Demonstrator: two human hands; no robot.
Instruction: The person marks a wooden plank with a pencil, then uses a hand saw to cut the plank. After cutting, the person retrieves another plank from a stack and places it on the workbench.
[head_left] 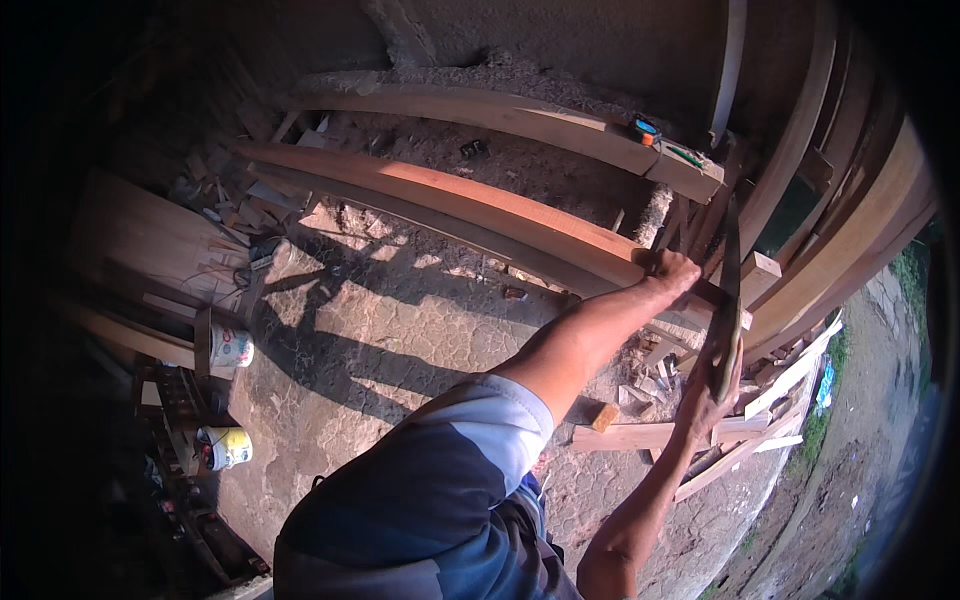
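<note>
A long reddish-brown plank (450, 195) runs across the trestles from the far left toward the right. My left hand (672, 274) is closed over the plank near its right end, with the arm reaching across from below. My right hand (715, 382) is wrapped round the handle of a handsaw (733, 250). The saw's dark blade points away from me, upright in view, and crosses the plank's right end. I cannot tell how deep the teeth are in the wood.
Behind the plank lies a thick pale beam (480, 103) with a tape measure (646, 131) and a green pen (686, 156) on it. Long boards (850, 240) lean at the right. Two paint buckets (228, 447) stand at left. Wood offcuts (645, 390) litter the floor below.
</note>
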